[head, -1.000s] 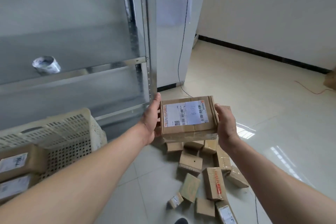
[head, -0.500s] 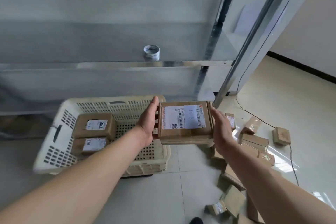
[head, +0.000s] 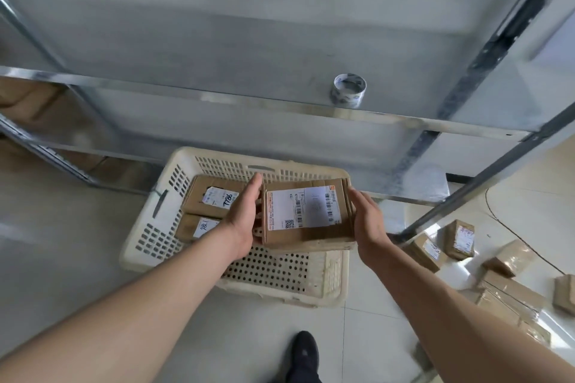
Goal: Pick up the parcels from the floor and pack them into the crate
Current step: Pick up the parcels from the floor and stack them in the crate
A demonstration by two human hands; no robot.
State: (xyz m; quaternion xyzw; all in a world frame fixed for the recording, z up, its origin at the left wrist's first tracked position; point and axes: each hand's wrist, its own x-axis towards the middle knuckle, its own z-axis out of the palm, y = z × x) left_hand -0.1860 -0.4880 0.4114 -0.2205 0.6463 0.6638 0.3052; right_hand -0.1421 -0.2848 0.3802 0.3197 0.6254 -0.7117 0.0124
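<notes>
I see a big metal shelf [head: 280, 109] at the back, with a roll of tape [head: 349, 94] near its front edge. Below it a cream crate [head: 161, 228] sits on the floor. Two boxes lie in the crate by its left wall, one [head: 214, 197] at the far left corner and one [head: 199, 227] just in front of it. I hold a bigger box [head: 306, 214] flat over the right half of the crate. My left hand [head: 244, 216] presses its left side with straight fingers. My right hand [head: 367, 219] presses its right side the same way. More boxes [head: 460, 239] lie on the floor to the right of the crate. A dark shoe [head: 305, 351] shows at the bottom.
</notes>
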